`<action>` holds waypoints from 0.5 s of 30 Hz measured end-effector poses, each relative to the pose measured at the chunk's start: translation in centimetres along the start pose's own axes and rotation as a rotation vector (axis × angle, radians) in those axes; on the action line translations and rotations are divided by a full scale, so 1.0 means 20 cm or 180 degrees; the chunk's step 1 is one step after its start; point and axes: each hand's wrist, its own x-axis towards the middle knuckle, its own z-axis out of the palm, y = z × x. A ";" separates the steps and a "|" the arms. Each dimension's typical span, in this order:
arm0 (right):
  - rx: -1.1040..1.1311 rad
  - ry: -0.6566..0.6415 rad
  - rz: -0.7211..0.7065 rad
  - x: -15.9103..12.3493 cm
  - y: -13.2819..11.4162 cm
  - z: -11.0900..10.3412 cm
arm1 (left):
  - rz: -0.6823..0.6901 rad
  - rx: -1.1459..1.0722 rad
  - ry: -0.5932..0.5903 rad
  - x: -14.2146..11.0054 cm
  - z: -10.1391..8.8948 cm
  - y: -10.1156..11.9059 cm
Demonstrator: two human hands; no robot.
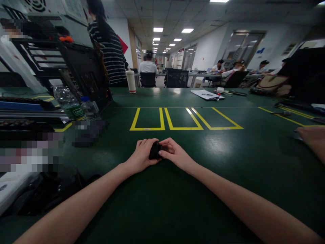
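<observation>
Between my two hands, a small black object (153, 151) sits low at the middle of the green table (162, 203); its kind is hard to make out. My left hand (143, 154) wraps round its left side, thumb below and fingers over the top. From the right, my right hand (176, 154) pinches its edge between thumb and fingers. The fingers hide much of the object. Beyond the hands, yellow tape (147, 129) marks several outlined areas on the tabletop.
Left stand a plastic bottle (67, 100), a smaller blue-capped bottle (90, 108) and a black computer case (83, 74). A white cup (131, 81) and a clipboard (207, 94) are at the back. Another person's hand (313, 140) reaches in at right. Several people sit farther off.
</observation>
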 end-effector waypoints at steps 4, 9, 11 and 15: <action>0.0090 -0.0097 0.0018 0.00 0.02 -0.01 | -0.0011 -0.0012 -0.0025 0.00 -0.01 0.00; 0.0176 -0.0049 -0.0037 -0.01 0.03 -0.02 | -0.0026 -0.0038 -0.0124 0.00 -0.02 0.01; 0.0220 -0.0002 -0.0006 -0.01 0.02 -0.02 | -0.0034 -0.0003 -0.0049 0.00 -0.01 0.00; 0.0166 0.0028 -0.0010 0.02 0.01 0.00 | 0.0000 0.0058 0.0033 0.01 0.01 -0.01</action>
